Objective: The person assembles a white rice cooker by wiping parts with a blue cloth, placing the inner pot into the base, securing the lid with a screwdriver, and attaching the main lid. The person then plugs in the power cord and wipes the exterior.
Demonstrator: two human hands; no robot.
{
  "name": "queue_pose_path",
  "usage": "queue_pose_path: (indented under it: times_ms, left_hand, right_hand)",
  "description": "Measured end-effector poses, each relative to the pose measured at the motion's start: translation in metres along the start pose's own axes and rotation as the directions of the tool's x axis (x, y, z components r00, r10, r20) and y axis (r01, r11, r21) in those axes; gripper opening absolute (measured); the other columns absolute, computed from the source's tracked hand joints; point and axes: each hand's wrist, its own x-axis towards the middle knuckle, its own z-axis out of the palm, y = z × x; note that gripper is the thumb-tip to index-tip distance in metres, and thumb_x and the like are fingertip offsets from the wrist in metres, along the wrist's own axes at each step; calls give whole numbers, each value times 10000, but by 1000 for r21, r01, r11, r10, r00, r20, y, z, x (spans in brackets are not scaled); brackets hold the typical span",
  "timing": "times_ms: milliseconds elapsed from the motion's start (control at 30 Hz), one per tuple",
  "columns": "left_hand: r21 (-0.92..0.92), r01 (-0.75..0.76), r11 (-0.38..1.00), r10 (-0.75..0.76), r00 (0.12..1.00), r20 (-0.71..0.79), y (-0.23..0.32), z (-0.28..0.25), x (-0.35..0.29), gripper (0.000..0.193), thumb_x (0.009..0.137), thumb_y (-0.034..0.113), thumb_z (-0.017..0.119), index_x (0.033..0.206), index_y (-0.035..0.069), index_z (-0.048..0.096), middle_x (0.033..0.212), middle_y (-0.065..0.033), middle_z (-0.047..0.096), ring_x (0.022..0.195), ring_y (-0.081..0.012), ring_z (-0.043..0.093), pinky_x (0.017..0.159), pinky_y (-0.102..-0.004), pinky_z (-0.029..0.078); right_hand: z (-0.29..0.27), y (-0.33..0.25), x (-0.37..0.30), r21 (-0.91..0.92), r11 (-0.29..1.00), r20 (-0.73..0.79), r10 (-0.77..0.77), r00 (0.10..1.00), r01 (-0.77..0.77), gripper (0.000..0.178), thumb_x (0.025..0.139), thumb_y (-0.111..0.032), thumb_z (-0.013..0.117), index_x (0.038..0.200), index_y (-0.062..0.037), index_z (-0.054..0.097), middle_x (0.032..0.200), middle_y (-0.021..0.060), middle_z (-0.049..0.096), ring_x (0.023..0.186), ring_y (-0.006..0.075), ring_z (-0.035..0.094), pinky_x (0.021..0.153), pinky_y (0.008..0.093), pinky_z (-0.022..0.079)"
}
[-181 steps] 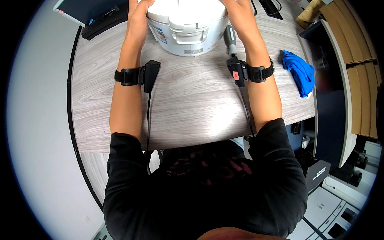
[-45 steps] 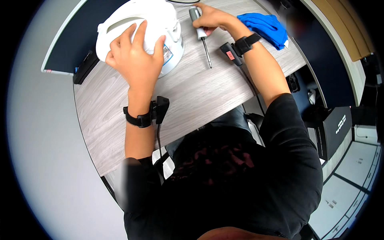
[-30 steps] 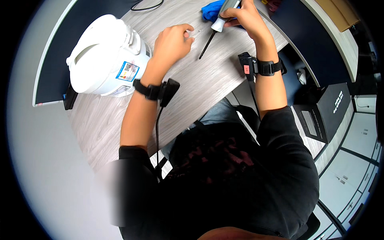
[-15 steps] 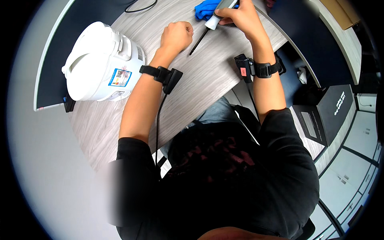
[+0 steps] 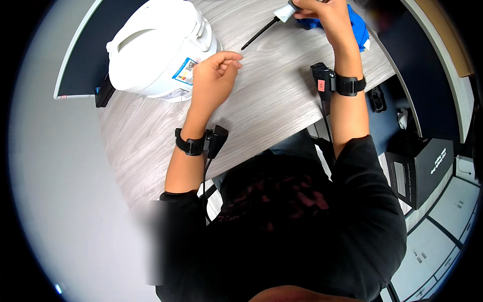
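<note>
My right hand grips a screwdriver by its white and grey handle near the top edge; part of the handle is out of view. Its thin black shaft slants down and left. My left hand is closed, with thumb and fingers bent together just below the shaft's tip; whether anything small is between them is hidden. Close to the left hand stands a white rice cooker with a carrying handle and a blue-edged label on its side. Behind and beside the right hand lies a crumpled blue cloth.
Everything rests on a wood-grain table with dark partitions at both sides. Black devices are strapped to both wrists, their cables trailing down. A black box stands at the right, near white cabinets. A small black object sits beside the cooker.
The view has shifted, and the cooker appears farther right. My left hand has turned from a knuckles-up fist to bent fingers pointing right, nearer the screwdriver's tip. The right hand still holds the screwdriver.
</note>
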Motion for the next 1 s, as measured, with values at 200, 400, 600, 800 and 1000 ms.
queue_pose_path:
  times_ms: [200, 400, 600, 800, 1000]
  left_hand:
    - [72, -77, 994, 80, 996, -48, -11, 6, 2, 134, 972, 57, 678, 1082, -15, 705, 931, -65, 759, 773, -74, 681, 699, -207, 560]
    - [-60, -24, 998, 21, 999, -38, -13, 7, 6, 116, 957, 21, 690, 1062, -21, 661, 956, -94, 758, 824, -97, 709, 715, -214, 578]
    - [-52, -53, 997, 51, 998, -24, -11, 6, 4, 134, 962, 5, 675, 1091, -27, 660, 965, -99, 759, 857, -108, 724, 741, -223, 595]
    - [81, -90, 993, 87, 996, 32, -6, -1, 2, 193, 966, -5, 659, 1157, -30, 663, 937, -95, 764, 871, -111, 730, 760, -224, 601]
    - [199, -113, 973, 86, 986, 140, 1, -7, 1, 240, 958, -30, 638, 1196, -11, 663, 865, -75, 752, 831, -109, 726, 737, -231, 575]
  right_hand:
    - [-3, -7, -13, 95, 995, -6, 35, 999, -34, 633, 759, 72, 758, 1249, -126, 410, 827, 110, 631, 586, 203, 677, 509, 306, 579]
    - [-5, -8, -19, 125, 992, -7, 36, 999, -35, 622, 770, 52, 757, 1255, -113, 404, 805, 115, 637, 583, 205, 677, 521, 311, 589]
    - [-2, -5, -20, 90, 995, 17, 34, 999, -36, 620, 780, 45, 753, 1266, -106, 399, 756, 101, 640, 579, 202, 681, 516, 301, 580]
    - [3, -8, -22, 99, 995, 67, 26, 997, -33, 626, 784, 44, 750, 1277, -109, 395, 799, 115, 662, 597, 206, 695, 519, 292, 569]
    - [3, -7, -21, 92, 994, 206, -74, 976, 56, 634, 786, 47, 767, 1274, -101, 391, 836, 114, 669, 632, 199, 703, 548, 288, 572]
